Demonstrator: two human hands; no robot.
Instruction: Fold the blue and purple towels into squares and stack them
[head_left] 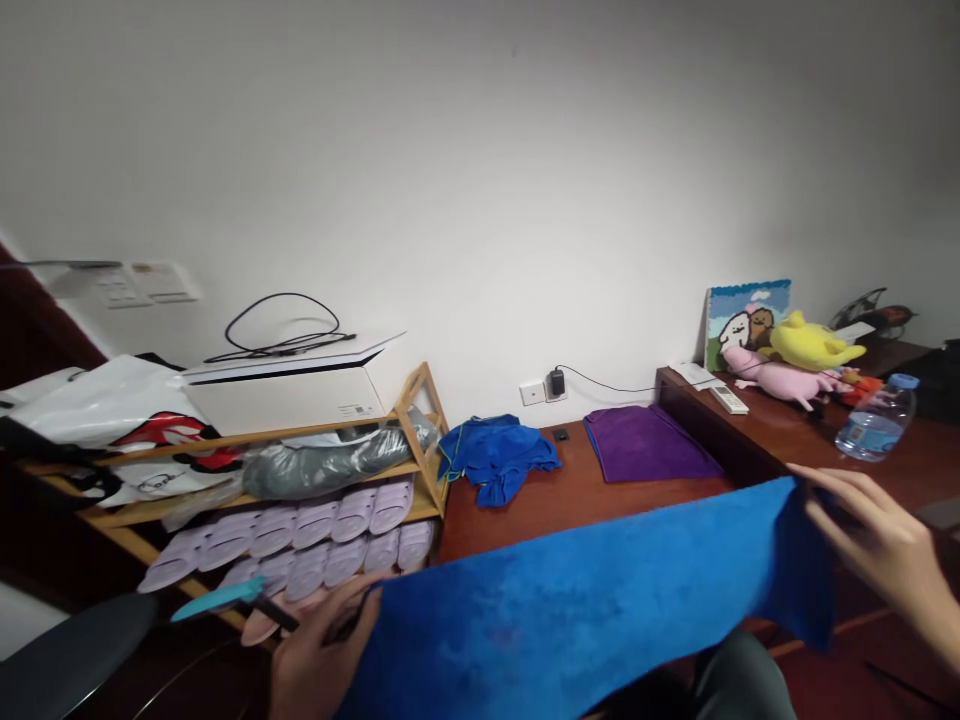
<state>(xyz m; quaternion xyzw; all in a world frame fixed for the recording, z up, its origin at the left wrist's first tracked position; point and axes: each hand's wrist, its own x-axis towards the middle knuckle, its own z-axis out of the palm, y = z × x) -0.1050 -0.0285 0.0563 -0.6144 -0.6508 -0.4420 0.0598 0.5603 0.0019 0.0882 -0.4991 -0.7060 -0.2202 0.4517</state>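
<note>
A blue towel [570, 590] is stretched out in front of me, its near part hanging down past the lower edge of the view. My left hand [322, 640] pinches its left top corner. At the right, my right hand [877, 540] grips the other top corner, where a darker blue part of the cloth hangs down. Beyond the towel, a crumpled blue cloth [495, 455] lies on the left of the brown wooden tabletop [540, 505]. A purple towel [649, 443] lies flat and folded on the right, a blue edge showing along its left side.
To the left, a wooden rack [424, 480] holds several lilac slippers [292, 530], a white box [300, 390] and bags. On the raised right surface stand a water bottle [874, 425], plush toys [814, 345] and a remote [729, 400]. A charger [557, 382] sits in the wall socket.
</note>
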